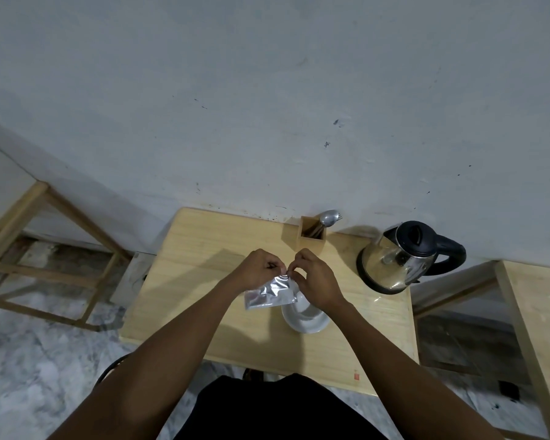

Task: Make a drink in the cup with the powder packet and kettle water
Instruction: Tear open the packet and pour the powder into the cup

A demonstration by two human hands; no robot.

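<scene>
A silver foil powder packet (pixel 269 295) hangs above the wooden table (pixel 204 281). My left hand (pixel 256 268) and my right hand (pixel 315 279) both pinch its top edge, close together. Right under my right hand stands the white cup (pixel 300 304) on a white saucer (pixel 305 323), partly hidden by the hand and the packet. The steel kettle (pixel 400 258) with a black lid and handle stands at the table's back right, lid down.
A wooden holder (pixel 311 238) with a spoon and other cutlery stands against the wall behind my hands. A wooden frame (pixel 45 249) is at the left, another wooden table (pixel 540 328) at the right. The marble floor lies below.
</scene>
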